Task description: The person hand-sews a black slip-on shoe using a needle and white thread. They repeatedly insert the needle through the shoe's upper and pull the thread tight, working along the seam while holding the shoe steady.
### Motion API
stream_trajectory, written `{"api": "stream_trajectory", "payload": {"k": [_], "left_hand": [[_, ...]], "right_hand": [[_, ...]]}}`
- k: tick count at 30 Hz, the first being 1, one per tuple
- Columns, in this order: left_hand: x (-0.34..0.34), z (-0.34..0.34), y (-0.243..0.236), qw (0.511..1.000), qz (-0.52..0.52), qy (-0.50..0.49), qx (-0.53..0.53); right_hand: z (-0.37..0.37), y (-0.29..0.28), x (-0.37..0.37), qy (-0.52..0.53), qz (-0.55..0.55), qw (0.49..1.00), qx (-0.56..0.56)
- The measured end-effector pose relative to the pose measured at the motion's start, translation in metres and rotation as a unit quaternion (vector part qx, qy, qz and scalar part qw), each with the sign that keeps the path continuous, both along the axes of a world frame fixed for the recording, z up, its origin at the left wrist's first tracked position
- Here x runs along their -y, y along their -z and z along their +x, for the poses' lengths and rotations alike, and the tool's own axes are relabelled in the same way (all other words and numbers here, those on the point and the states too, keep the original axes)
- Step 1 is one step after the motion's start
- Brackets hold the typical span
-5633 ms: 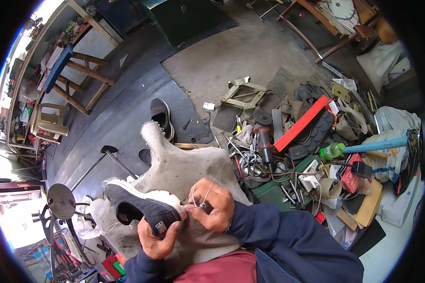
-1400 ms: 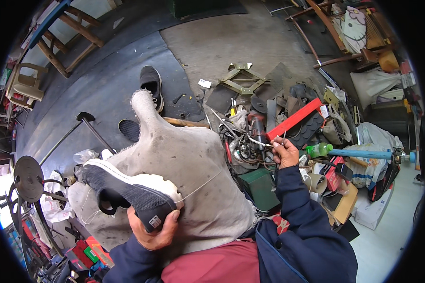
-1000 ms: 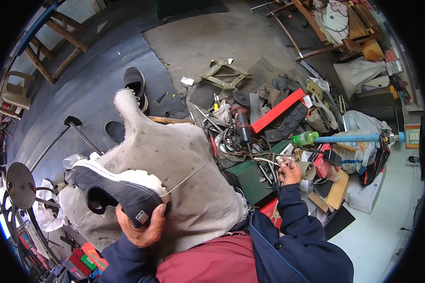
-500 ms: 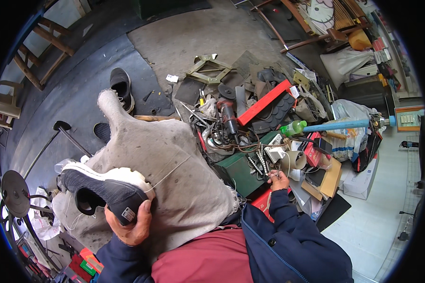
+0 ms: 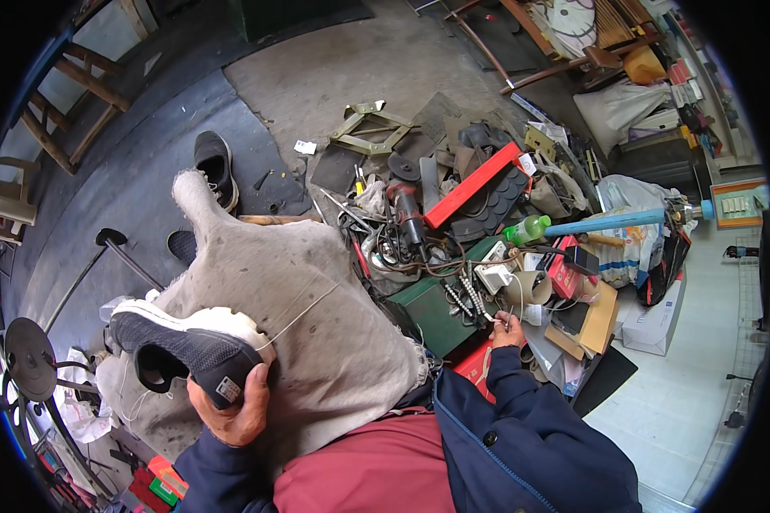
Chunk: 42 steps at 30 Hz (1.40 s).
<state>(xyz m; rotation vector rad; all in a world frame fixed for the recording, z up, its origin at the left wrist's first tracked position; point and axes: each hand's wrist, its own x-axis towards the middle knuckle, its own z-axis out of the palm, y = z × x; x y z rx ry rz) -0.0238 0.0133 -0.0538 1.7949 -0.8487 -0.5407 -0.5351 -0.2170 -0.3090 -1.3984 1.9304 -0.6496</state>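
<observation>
My left hand [image 5: 231, 410] is closed round the heel of a dark knit shoe [image 5: 205, 346] with a thick white sole. The shoe lies on its side above the grey, spotted cloth [image 5: 316, 316] over my lap. From the sole a pale thread [image 5: 304, 312] stretches up across the cloth. Off to the right, my right hand [image 5: 508, 332] is pinched by the edge of the dark green box [image 5: 432, 316]; a thin sliver shows at its fingertips, too small to name. A white cord [image 5: 472, 295] lies just beyond those fingers.
Ahead is a heap of tools: an angle grinder [image 5: 406, 209], a red bar [image 5: 473, 185], a green bottle [image 5: 528, 230] and a blue pole [image 5: 607, 223]. Another dark shoe [image 5: 215, 167] stands on the floor mat. A round metal plate on a stand [image 5: 30, 359] is at the left.
My right hand has shifted slightly right at the box, its fingers now drawn together differently. The left hand keeps its hold on the shoe. The whole view has drifted a little.
</observation>
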Motion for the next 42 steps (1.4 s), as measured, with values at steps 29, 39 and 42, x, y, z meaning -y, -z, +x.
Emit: {"api": "stream_trajectory", "payload": {"k": [29,39,42], "left_hand": [[0.002,-0.002,0.005,0.999,-0.037,-0.001,-0.026],[0.001,0.000,0.008,0.999,-0.031,-0.007,0.014],[0.000,0.001,0.009,0.999,-0.014,-0.009,-0.032]], "right_hand": [[0.358,-0.242,-0.076,-0.542,-0.052,0.752,0.372],[0.372,-0.218,-0.077,-0.575,-0.035,0.740,0.347],[0.373,-0.218,-0.076,-0.570,-0.025,0.741,0.353]]}}
